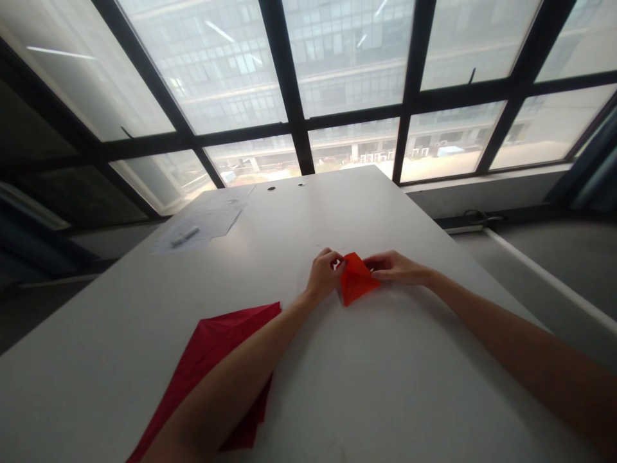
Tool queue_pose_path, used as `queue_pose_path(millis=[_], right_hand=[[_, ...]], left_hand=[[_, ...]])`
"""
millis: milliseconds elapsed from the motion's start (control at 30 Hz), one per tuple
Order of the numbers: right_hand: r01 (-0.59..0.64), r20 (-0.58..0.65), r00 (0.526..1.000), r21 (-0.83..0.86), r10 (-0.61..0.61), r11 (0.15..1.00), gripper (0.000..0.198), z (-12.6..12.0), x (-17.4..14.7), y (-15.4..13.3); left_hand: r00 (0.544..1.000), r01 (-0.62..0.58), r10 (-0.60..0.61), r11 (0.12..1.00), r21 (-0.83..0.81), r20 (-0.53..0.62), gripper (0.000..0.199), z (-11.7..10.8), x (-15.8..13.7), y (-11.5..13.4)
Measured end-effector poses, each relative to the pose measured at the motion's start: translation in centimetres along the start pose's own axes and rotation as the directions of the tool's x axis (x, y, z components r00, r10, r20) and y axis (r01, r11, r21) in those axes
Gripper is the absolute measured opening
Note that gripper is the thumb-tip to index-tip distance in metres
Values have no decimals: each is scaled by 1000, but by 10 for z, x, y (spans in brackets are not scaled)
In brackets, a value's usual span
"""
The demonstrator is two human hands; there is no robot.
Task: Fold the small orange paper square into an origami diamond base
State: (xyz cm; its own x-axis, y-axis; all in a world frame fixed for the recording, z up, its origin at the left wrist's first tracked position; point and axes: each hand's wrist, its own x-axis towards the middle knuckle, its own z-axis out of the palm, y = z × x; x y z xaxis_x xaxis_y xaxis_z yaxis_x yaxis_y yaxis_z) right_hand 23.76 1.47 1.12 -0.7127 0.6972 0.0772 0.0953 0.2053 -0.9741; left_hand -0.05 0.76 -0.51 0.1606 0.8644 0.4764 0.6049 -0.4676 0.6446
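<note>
A small folded piece of orange paper (pixel 357 280) is held between my two hands, just above or on the white table (pixel 308 218). My left hand (pixel 325 273) pinches its upper left edge with thumb and fingers. On the other side, my right hand (pixel 393 267) has its fingers closed on the right edge, the thumb near the right corner. Creases run across the paper's face, and one corner points down toward me. Beneath my left forearm lies a larger dark red sheet of paper (pixel 216 341) with fold lines, partly hidden by the arm.
White sheets of paper (pixel 222 222) lie at the table's far left, with a pale marker-like stick (pixel 186 236) on top. Two small round holes (pixel 271 188) sit near the far edge. Beyond stand tall windows with black frames (pixel 299 141). A pale bar (pixel 544 273) runs along the right.
</note>
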Motion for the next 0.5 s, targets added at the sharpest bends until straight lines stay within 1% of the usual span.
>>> queue_pose_path(millis=[67,133,233,300,367,500], right_hand=[[2,11,1000,-23,-1,1000,62,0,0,1],[24,-23,999,-79,-26,997,62,3,2,5],[33,-148,987,-206,-64,978,46,10,6,14],[18,-249,965,-264,-86,964,33,14,8,18],[16,-332,936,-293,-117,956,26,17,10,21],[-5,-465,871,-334,-160,943,20,17,13,22]], left_hand=[[1000,19,-19,1000,5,-5,12,2,0,-2],[999,31,-31,1000,2,8,17,3,0,-3],[999,18,-18,1000,-10,46,18,5,0,-2],[997,-13,14,1000,-23,73,13,5,-1,0],[995,-39,42,999,-38,89,11,5,-2,3],[994,-51,58,996,-68,97,24,3,-5,10]])
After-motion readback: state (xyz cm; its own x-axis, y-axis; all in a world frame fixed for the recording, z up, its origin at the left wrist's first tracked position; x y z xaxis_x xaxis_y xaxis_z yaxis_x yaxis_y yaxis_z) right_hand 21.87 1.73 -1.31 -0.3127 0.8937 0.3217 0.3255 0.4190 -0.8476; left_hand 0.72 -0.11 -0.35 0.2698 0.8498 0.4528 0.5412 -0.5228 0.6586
